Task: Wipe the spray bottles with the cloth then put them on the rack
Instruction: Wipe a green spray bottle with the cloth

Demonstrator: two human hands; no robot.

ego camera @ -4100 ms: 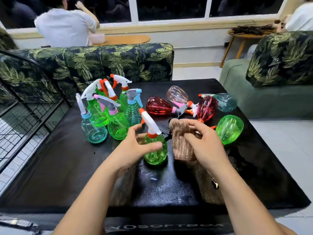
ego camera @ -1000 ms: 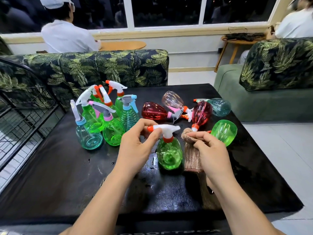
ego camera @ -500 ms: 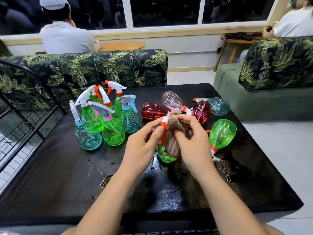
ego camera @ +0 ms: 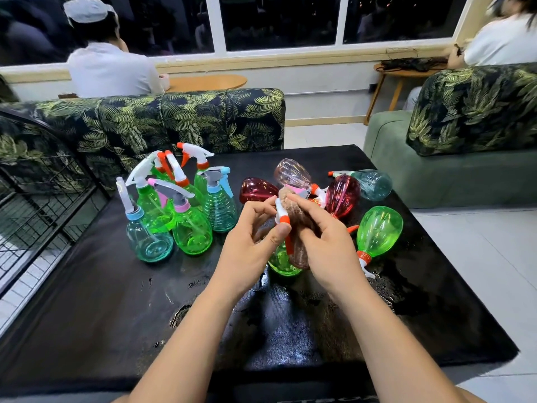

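Your left hand (ego camera: 250, 242) pinching the green spray bottle (ego camera: 280, 261) by its nozzle at mid-worktop (ego camera: 87, 301), your right hand (ego camera: 328, 242) closing the brown cloth (ego camera: 299, 228) around it, upright bottles (ego camera: 180, 210) standing far left.

Two bare forearms rose from the bottom edge of the frame and converged at its centre, wrists angled inward. The left hand (ego camera: 247, 245) sat just left of centre, its thumb and curled fingers (ego camera: 280, 232) pinched closed on the spray bottle (ego camera: 283, 258). The right hand (ego camera: 328, 245), just right of centre, had its fingers folded around the brown cloth (ego camera: 299, 228), pressing it to the bottle, knuckles toward the camera.
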